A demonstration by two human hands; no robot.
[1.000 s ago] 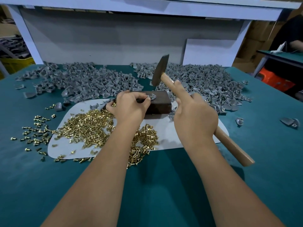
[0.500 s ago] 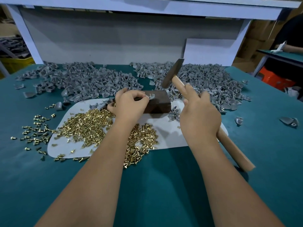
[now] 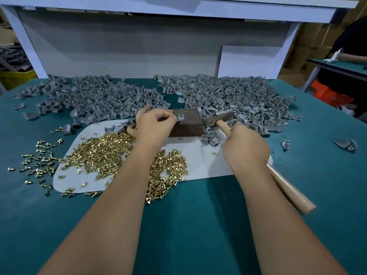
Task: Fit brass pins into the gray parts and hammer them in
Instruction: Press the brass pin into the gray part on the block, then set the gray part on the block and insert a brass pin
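Tight at the block, open teal in front.
Gray parts (image 3: 111,98) and (image 3: 234,92) heap behind and beside the brown block (image 3: 186,124); brass pins (image 3: 103,153) cover the white mat's (image 3: 200,165) left. Near table (image 3: 188,225) bare between forearms.

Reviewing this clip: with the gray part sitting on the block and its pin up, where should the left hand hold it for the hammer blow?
By its left edge, coming from the left as the left hand does. The gray part lies on the block with its pin standing up, so the top must stay bare. The hammer, in the right hand, comes from the right; fingers are probably safest opposite.
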